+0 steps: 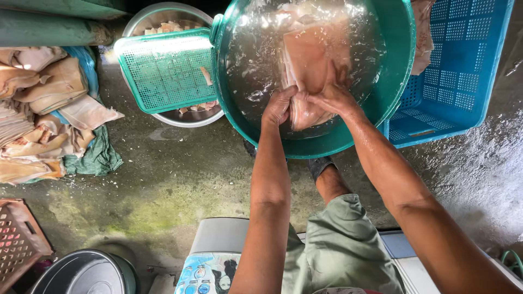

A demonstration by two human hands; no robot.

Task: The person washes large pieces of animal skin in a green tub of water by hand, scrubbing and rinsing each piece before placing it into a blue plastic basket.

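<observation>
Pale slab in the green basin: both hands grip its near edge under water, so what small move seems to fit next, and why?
Probably lift the pale slab a little, clear of the water. Left hand and right hand both pinch its near edge, and most of it lies submerged in the green basin. The blue crate stands just beside the basin, so a short raise looks reasonable.

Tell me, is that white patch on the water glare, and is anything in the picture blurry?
Head view: yes, daylight glares off the rippling water in the green basin, washing out part of the pale slab that the left hand and right hand grip; wet floor at right shines too; the forearms look stretched near the bottom edge.
</observation>
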